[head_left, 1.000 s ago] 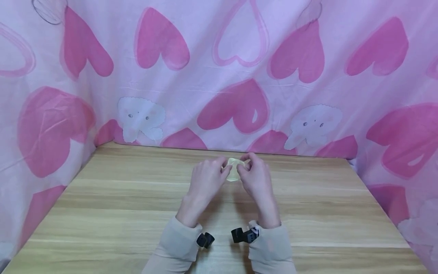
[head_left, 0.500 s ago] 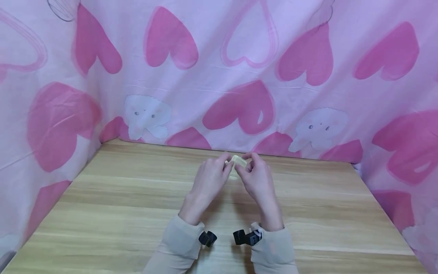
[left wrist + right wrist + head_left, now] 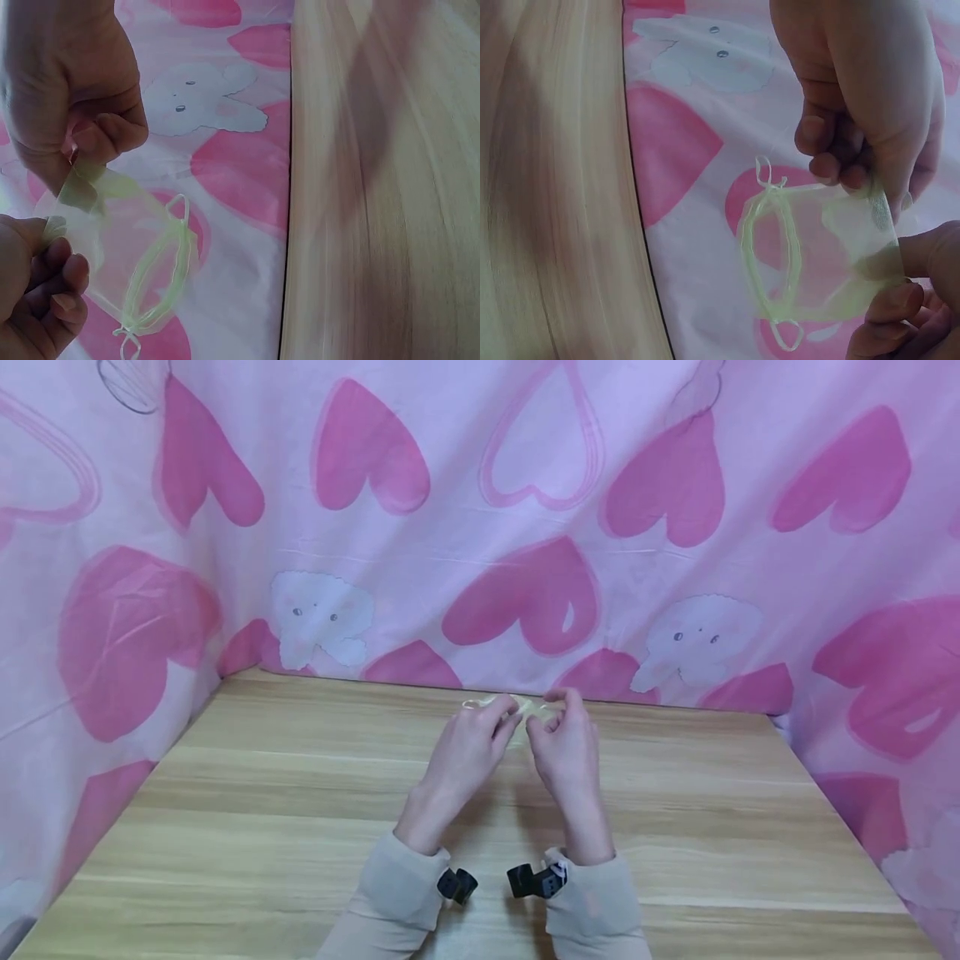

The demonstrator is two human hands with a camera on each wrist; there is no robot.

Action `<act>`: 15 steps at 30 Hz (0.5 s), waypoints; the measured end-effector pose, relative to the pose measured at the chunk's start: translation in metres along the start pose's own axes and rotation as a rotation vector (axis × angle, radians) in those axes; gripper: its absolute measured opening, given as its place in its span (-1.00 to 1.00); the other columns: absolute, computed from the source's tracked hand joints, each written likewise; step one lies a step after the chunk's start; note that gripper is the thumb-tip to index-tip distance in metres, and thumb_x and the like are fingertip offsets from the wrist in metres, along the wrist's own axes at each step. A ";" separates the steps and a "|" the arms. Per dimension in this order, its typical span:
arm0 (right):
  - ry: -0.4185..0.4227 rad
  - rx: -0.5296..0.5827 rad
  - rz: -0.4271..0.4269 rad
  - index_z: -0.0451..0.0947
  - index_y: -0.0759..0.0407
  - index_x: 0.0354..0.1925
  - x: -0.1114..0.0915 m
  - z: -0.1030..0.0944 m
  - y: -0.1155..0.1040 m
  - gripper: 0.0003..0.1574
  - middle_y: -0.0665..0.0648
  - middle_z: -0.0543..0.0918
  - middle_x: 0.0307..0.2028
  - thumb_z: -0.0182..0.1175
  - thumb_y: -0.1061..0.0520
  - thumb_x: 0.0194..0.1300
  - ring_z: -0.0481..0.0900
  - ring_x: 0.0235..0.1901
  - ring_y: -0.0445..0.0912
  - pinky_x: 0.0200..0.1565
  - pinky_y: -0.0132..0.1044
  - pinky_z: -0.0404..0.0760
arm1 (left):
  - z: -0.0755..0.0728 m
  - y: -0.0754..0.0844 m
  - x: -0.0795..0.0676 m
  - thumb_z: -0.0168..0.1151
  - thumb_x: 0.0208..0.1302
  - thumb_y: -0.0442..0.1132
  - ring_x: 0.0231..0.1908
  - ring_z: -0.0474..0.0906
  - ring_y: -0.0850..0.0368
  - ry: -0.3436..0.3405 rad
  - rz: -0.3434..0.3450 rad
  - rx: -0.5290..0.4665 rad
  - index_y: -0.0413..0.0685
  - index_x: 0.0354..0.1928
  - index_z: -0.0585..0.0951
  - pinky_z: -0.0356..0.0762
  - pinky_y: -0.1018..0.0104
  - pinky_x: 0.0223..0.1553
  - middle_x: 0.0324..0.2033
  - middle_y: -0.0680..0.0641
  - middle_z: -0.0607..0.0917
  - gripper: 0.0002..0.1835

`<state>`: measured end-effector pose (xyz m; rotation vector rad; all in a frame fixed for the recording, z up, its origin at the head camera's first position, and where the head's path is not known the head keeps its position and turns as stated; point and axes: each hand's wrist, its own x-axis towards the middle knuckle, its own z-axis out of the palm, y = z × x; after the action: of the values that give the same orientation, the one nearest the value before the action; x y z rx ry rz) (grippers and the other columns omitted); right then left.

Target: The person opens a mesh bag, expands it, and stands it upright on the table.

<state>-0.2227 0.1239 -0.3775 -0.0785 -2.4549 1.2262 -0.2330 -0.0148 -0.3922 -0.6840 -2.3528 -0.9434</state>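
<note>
A small sheer yellow-green drawstring bag (image 3: 821,255) hangs stretched between both hands over the table's far part. My left hand (image 3: 467,747) pinches one corner with thumb and fingers; my right hand (image 3: 567,750) pinches the other. In the left wrist view the right hand (image 3: 82,90) is above and the left hand (image 3: 37,289) below, partly cut off. The held edge lies opposite the gathered drawstring end (image 3: 154,281), whose cord loops (image 3: 786,335) dangle at both sides. Through the thin fabric the curtain shows; no contents are visible. From the head, the hands cover most of the bag.
The wooden tabletop (image 3: 262,827) spreads below and around the hands. Behind it and along both sides hangs a pink curtain (image 3: 420,560) with hearts and white animal figures. Black wrist cameras (image 3: 457,885) sit at the beige cuffs.
The bag has turned in the hands: its pale panel faced up between the fingers earlier, and a cord loop now shows beyond the left hand. Both hands stay close together; the head view has shifted slightly.
</note>
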 end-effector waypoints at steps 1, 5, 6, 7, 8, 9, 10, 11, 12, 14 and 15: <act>0.009 0.004 -0.001 0.47 0.20 -0.01 0.000 0.000 0.001 -0.59 0.02 0.35 -0.69 0.24 0.30 0.13 0.27 -0.70 -0.13 -0.55 -0.19 0.30 | 0.000 0.000 0.000 0.20 0.39 -0.23 -0.60 0.36 0.18 0.004 -0.002 -0.001 -0.03 -0.19 0.60 0.34 0.30 -0.54 -0.62 0.13 0.53 -0.95; 0.035 0.000 -0.006 0.53 0.21 -0.05 0.003 -0.002 0.004 -0.61 0.01 0.33 -0.70 0.20 0.32 0.09 0.27 -0.70 -0.12 -0.54 -0.18 0.29 | -0.002 0.001 0.000 0.22 0.38 -0.25 -0.61 0.37 0.20 0.015 -0.020 -0.011 -0.04 -0.19 0.60 0.36 0.32 -0.54 -0.60 0.11 0.56 -0.95; 0.038 -0.002 -0.008 0.54 0.21 -0.06 0.003 -0.003 0.005 -0.62 0.01 0.34 -0.69 0.20 0.32 0.08 0.27 -0.69 -0.11 -0.53 -0.18 0.29 | -0.002 0.002 0.000 0.22 0.38 -0.26 -0.61 0.37 0.21 0.016 -0.025 -0.014 -0.04 -0.19 0.61 0.36 0.33 -0.55 -0.60 0.11 0.56 -0.95; 0.040 -0.001 -0.013 0.55 0.22 -0.07 0.004 -0.004 0.006 -0.63 0.02 0.34 -0.69 0.21 0.32 0.08 0.28 -0.68 -0.10 -0.53 -0.18 0.30 | -0.002 0.002 0.000 0.22 0.38 -0.26 -0.62 0.37 0.22 0.012 -0.033 -0.017 -0.04 -0.18 0.61 0.36 0.34 -0.56 -0.61 0.11 0.55 -0.95; 0.042 0.002 -0.018 0.55 0.23 -0.07 0.004 -0.004 0.006 -0.64 0.02 0.34 -0.69 0.22 0.32 0.09 0.29 -0.68 -0.10 -0.52 -0.17 0.30 | -0.003 0.003 0.000 0.22 0.38 -0.26 -0.64 0.36 0.24 0.007 -0.043 -0.021 -0.04 -0.17 0.61 0.35 0.35 -0.58 -0.62 0.11 0.54 -0.94; 0.043 0.008 -0.024 0.56 0.23 -0.09 0.005 -0.005 0.006 -0.65 0.02 0.34 -0.69 0.22 0.31 0.09 0.28 -0.68 -0.10 -0.53 -0.17 0.30 | -0.003 0.004 0.000 0.22 0.37 -0.26 -0.67 0.34 0.25 0.001 -0.055 -0.022 -0.05 -0.16 0.60 0.32 0.36 -0.61 -0.65 0.11 0.51 -0.94; 0.043 0.014 -0.032 0.56 0.22 -0.10 0.005 -0.006 0.006 -0.67 0.02 0.34 -0.70 0.22 0.31 0.09 0.29 -0.69 -0.10 -0.53 -0.18 0.30 | -0.002 0.004 0.000 0.22 0.37 -0.26 -0.68 0.32 0.26 -0.005 -0.067 -0.018 -0.05 -0.15 0.60 0.30 0.36 -0.63 -0.68 0.12 0.48 -0.92; 0.039 0.020 -0.043 0.57 0.22 -0.11 0.005 -0.006 0.007 -0.68 0.02 0.35 -0.70 0.23 0.30 0.10 0.29 -0.69 -0.10 -0.54 -0.18 0.30 | -0.002 0.004 0.000 0.22 0.37 -0.25 -0.71 0.29 0.27 -0.011 -0.080 -0.010 -0.06 -0.13 0.60 0.27 0.37 -0.65 -0.71 0.13 0.44 -0.90; 0.032 0.027 -0.056 0.57 0.21 -0.12 0.005 -0.007 0.007 -0.69 0.02 0.35 -0.70 0.23 0.30 0.10 0.28 -0.70 -0.11 -0.55 -0.20 0.29 | -0.002 0.004 0.000 0.23 0.36 -0.24 -0.73 0.27 0.28 -0.016 -0.093 0.004 -0.06 -0.11 0.61 0.25 0.36 -0.67 -0.73 0.14 0.41 -0.88; 0.001 0.026 -0.089 0.57 0.20 -0.11 0.005 -0.007 0.008 -0.70 0.01 0.35 -0.71 0.24 0.29 0.12 0.27 -0.72 -0.14 -0.59 -0.23 0.28 | -0.001 0.004 0.000 0.24 0.36 -0.18 -0.76 0.23 0.26 -0.022 -0.111 0.046 -0.04 -0.07 0.61 0.20 0.35 -0.71 -0.77 0.12 0.36 -0.83; -0.025 0.025 -0.107 0.57 0.19 -0.10 0.005 -0.008 0.009 -0.70 0.01 0.37 -0.70 0.25 0.29 0.14 0.27 -0.72 -0.15 -0.60 -0.25 0.29 | -0.001 0.003 0.000 0.25 0.35 -0.13 -0.75 0.24 0.25 -0.021 -0.117 0.069 -0.03 -0.06 0.61 0.20 0.36 -0.71 -0.75 0.12 0.37 -0.80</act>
<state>-0.2256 0.1364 -0.3785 0.0746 -2.4299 1.2181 -0.2306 -0.0138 -0.3902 -0.5369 -2.4540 -0.9028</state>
